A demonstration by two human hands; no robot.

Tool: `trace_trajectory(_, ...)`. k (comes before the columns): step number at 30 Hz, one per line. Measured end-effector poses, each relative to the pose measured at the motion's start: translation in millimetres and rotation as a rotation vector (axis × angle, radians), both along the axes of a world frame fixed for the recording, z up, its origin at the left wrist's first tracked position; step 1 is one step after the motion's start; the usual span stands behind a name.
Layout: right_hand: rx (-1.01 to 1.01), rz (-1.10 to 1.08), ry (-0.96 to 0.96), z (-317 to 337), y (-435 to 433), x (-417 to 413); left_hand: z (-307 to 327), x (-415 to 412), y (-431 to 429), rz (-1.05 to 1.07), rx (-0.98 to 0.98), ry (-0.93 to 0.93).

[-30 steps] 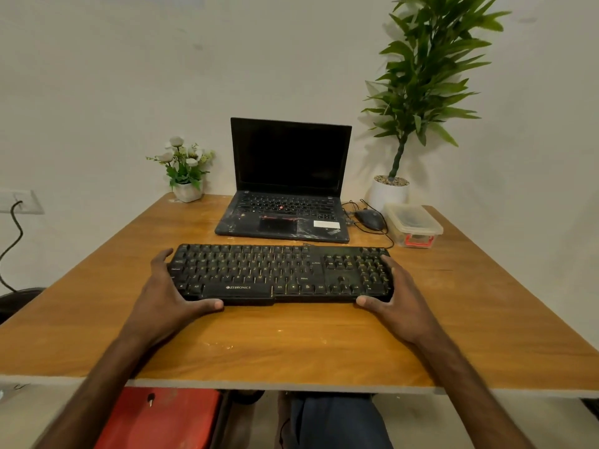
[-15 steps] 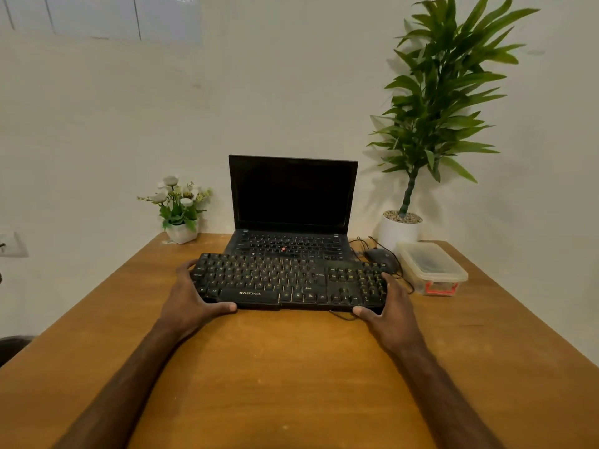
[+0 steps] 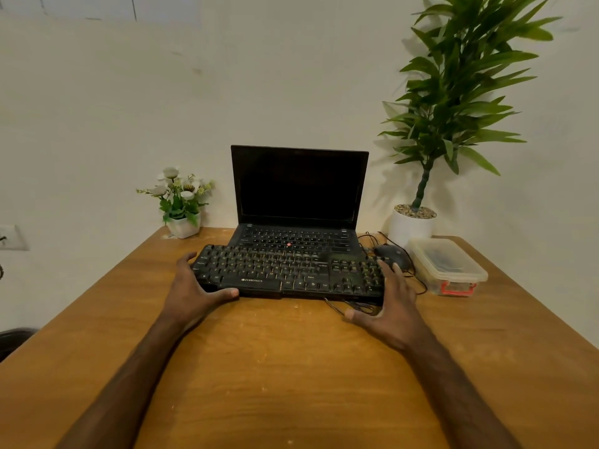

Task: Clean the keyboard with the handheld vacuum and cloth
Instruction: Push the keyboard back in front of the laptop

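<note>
On the table (image 3: 291, 367), against the front of the open laptop (image 3: 299, 189), lies the keyboard (image 3: 285, 270). Your left hand (image 3: 191, 293) grips its left end, thumb on the front edge. Your right hand (image 3: 393, 306), fingers (image 3: 389, 270) spread loose, touches its right end; mouse (image 3: 392, 254) just beyond.

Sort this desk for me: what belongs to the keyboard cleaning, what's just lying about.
Job: keyboard, left hand gripping its left end, right hand at its right end.
Lying about: laptop, mouse, plastic box, flower pot, tall plant.
</note>
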State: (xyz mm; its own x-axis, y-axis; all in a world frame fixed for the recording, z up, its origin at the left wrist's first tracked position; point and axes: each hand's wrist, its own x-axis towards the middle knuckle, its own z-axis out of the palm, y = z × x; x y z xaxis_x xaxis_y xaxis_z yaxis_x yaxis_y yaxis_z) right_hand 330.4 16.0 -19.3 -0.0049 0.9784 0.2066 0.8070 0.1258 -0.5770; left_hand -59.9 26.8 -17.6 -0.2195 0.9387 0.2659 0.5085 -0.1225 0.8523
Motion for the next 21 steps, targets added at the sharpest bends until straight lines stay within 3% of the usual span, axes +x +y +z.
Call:
trace_trajectory(8,0.239,-0.061,0.077,-2.4,11.0,-2.0,-1.6,-2.3,1.2,0.021,0.018,0.025)
trace_trajectory(14,0.049,0.010,-0.034,-2.9,10.8,-1.3,-4.5,-2.7,2.5,0.052,-0.021,0.119)
trace_trajectory(21,0.134,-0.119,-0.100,0.4,19.9,-7.3,-2.9,-1.6,8.5,0.035,-0.007,0.135)
